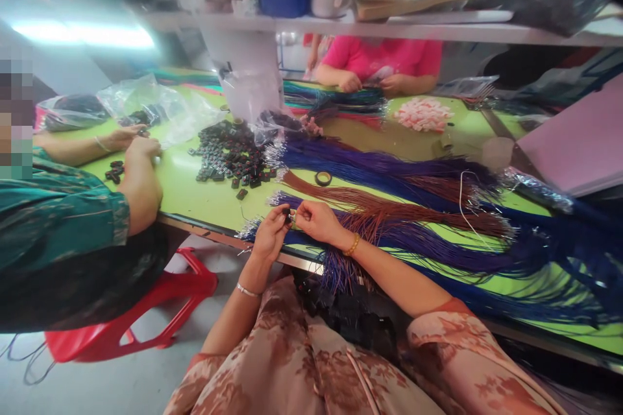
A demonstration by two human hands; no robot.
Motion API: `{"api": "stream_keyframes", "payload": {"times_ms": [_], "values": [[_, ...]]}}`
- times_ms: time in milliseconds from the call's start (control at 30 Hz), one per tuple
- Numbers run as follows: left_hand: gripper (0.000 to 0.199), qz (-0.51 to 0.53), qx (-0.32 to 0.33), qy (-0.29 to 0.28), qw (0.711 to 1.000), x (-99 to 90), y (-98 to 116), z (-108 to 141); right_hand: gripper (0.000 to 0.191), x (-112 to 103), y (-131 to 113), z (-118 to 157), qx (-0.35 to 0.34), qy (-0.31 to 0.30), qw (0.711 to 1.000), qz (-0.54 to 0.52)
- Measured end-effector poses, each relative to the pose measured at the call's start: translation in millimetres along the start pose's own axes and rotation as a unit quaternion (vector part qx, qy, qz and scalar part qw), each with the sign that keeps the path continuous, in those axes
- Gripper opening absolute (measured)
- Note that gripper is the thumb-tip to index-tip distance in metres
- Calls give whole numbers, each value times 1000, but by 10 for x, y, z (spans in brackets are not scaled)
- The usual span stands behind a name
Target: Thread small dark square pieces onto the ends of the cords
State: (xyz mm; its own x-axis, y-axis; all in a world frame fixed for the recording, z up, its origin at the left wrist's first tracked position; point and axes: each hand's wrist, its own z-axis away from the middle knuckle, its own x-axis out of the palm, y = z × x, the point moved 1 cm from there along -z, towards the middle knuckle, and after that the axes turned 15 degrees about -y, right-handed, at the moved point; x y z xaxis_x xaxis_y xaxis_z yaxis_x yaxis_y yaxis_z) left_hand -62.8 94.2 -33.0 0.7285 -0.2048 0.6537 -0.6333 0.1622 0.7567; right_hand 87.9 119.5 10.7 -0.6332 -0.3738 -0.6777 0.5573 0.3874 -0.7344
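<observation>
Between the thumb and fingers of my left hand [269,233] is a small black connector housing [287,215]. Close beside it, my right hand [320,222] is closed in a pinch at the housing's right side; what its fingertips hold is too small to make out. Under and around my right forearm run bundles of purple wires [389,233] and brown wires [350,201] with silvery tips. Some blue and purple wire ends [341,272] hang over the table edge below my right wrist. More black housings [370,331] lie in my lap.
A heap of black housings [226,152] lies on the green table [180,191], near a tape roll [323,178]. At the left, a co-worker's hands [141,142] handle small parts above a red stool [195,279]. Across the table, a person in pink [384,61] works near pale pink pieces [423,114].
</observation>
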Motion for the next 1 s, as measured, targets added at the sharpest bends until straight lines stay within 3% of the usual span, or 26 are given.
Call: {"api": "stream_keyframes", "payload": {"times_ms": [433,667,1000], "values": [[33,-35,20,6,999,71,6,19,16,15,-21,-9,20,-8,1000,-9],[37,-80,11,15,997,101,-11,27,12,56,1,3,-13,4,1000,-1],[34,-46,13,24,999,84,-2,-1,10,46,35,3,-28,-2,1000,-10]]}}
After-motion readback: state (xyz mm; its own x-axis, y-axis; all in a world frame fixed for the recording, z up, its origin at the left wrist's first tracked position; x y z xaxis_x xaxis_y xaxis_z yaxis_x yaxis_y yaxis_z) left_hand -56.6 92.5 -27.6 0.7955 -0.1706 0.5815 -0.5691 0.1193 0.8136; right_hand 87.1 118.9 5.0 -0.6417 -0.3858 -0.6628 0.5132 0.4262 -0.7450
